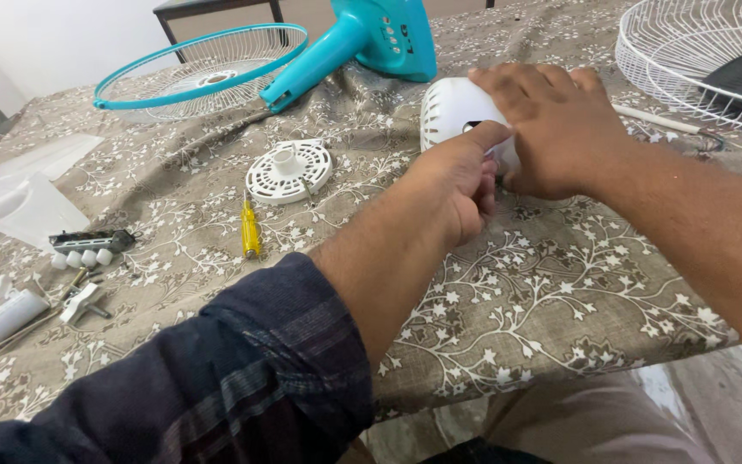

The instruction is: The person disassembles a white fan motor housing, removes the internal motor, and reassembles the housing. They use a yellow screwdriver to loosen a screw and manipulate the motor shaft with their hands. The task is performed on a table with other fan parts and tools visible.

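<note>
A white vented plastic fan motor housing (450,110) lies on the floral-cloth table (517,292). My right hand (551,129) lies over its top and right side, gripping it. My left hand (457,180) is pressed against the housing's near side, thumb stretched up onto the shell and fingers curled; whatever those fingers pinch is hidden. The part of the housing between the two hands cannot be seen.
A teal fan base (380,39) and teal-rimmed grille (199,69) lie at the back. A white grille (697,51) sits back right. A white round vented cover (289,170), a yellow screwdriver (251,230) and a switch block with white buttons (88,247) lie left.
</note>
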